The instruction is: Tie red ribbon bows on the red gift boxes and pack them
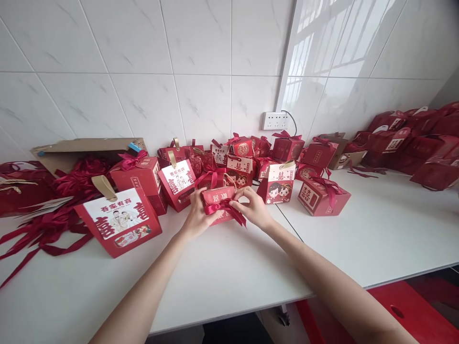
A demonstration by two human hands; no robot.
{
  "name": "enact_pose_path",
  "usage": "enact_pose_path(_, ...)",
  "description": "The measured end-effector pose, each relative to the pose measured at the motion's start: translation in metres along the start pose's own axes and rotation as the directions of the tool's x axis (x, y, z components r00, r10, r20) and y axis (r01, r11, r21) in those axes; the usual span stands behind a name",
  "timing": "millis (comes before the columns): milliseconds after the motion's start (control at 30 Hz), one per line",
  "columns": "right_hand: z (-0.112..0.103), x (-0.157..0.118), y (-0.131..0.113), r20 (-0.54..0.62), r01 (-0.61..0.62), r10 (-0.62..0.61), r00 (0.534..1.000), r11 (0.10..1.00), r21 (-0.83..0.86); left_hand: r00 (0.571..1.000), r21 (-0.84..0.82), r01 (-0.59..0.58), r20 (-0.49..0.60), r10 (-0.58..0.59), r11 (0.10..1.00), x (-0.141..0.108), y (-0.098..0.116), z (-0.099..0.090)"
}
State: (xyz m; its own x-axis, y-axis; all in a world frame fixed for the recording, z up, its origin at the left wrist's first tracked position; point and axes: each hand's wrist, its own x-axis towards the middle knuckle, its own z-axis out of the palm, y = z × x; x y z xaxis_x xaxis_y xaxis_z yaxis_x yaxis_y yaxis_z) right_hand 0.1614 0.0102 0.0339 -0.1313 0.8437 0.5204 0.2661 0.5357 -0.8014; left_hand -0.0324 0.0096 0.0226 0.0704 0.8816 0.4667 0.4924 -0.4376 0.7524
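Note:
A small red gift box (219,195) with pale characters stands on the white table between my hands. Across its front runs a dark red ribbon (224,205) tied in a bow. My left hand (195,217) is wrapped round the box's left side, fingers behind it and thumb near the bow. At the right, my right hand (253,208) pinches the bow's right part between thumb and fingers, and a ribbon tail hangs below. Close behind my left hand is a red and white box (178,179) with a gold loop.
Several red gift boxes stand behind my hands along the tiled wall. A large red and white box (120,220) and loose ribbons (46,231) lie to the left. On the right sits a ribboned box (324,195), with piled red boxes (405,134) beyond. A power socket (275,121) is on the wall.

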Motion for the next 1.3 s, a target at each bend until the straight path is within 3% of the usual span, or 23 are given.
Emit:
enact_pose_path(167, 0.002, 0.003, 0.007, 0.082, -0.183, 0.171, 0.982, 0.968, 0.169, 0.998, -0.068, 0.042, 0.046, -0.039, 0.997, 0.004, -0.012, -0.003)
enact_pose_path(300, 0.001, 0.003, 0.007, 0.091, -0.218, 0.202, 0.975, 0.95, 0.224, 0.995, -0.025, -0.028, 0.094, 0.031, 0.999, 0.006, -0.02, -0.012)
enact_pose_path(433, 0.003, 0.001, 0.005, 0.092, -0.224, 0.209, 0.974, 0.948, 0.225, 0.965, -0.002, -0.215, -0.155, 0.212, 0.977, 0.005, -0.023, -0.02)
enact_pose_path(500, 0.004, 0.0, 0.004, 0.076, -0.225, 0.213, 0.974, 0.952, 0.207, 0.952, -0.005, -0.243, -0.191, 0.237, 0.97, 0.003, -0.018, -0.02)
enact_pose_path(700, 0.004, -0.001, 0.006, 0.082, -0.226, 0.214, 0.973, 0.956, 0.185, 0.989, 0.009, -0.085, -0.123, 0.086, 0.996, -0.001, 0.004, -0.01)
enact_pose_path(933, -0.001, 0.001, 0.01, 0.138, -0.227, 0.216, 0.967, 0.972, 0.068, 0.996, -0.109, -0.019, -0.083, 0.01, 0.994, 0.004, -0.004, -0.011)
enact_pose_path(1200, -0.004, 0.007, 0.014, 0.135, -0.243, 0.222, 0.966, 0.956, 0.166, 0.998, -0.166, -0.014, -0.069, 0.002, 0.986, 0.004, -0.002, -0.01)
enact_pose_path(1300, -0.003, 0.007, 0.014, 0.194, -0.307, 0.262, 0.945, 0.917, 0.257, 0.994, -0.161, -0.014, -0.105, -0.003, 0.987, 0.004, -0.003, -0.008)
